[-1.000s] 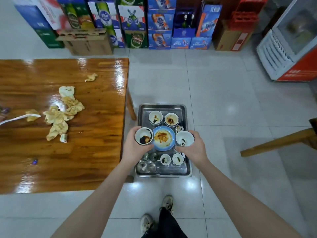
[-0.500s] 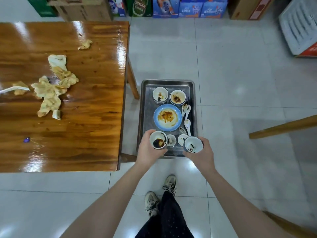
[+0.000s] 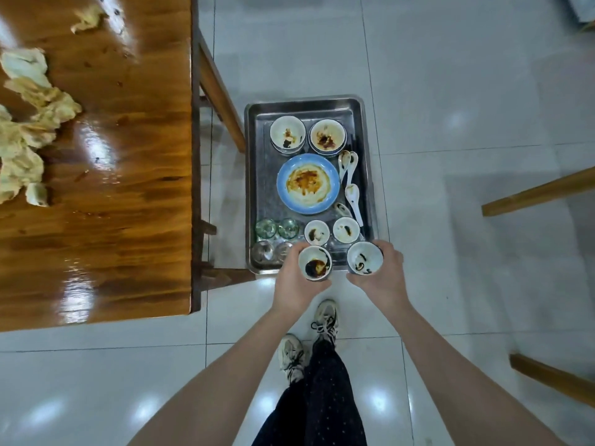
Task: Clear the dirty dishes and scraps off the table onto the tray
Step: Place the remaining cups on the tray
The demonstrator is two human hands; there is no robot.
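Observation:
A metal tray (image 3: 252, 162) lies beside the wooden table (image 3: 128, 188). It holds a blue plate (image 3: 308, 183) with sauce, two dirty bowls (image 3: 287, 133) at the far end, white spoons (image 3: 351, 185), two small sauce cups (image 3: 346, 229) and several small glasses (image 3: 275, 228). My left hand (image 3: 294, 286) grips a small white cup with dark sauce (image 3: 315, 263) over the tray's near edge. My right hand (image 3: 384, 276) grips another stained small cup (image 3: 364, 257) beside it. Crumpled used napkins (image 3: 29, 123) lie on the table at the left.
The table's leg (image 3: 222, 91) and rails run close along the tray's left side. Wooden furniture legs (image 3: 537, 194) reach in from the right. My feet (image 3: 309, 342) stand on the white tiled floor just behind the tray.
Both hands with their cups have come down and back toward the tray's near edge. My view has tilted down and moved closer to the tray.

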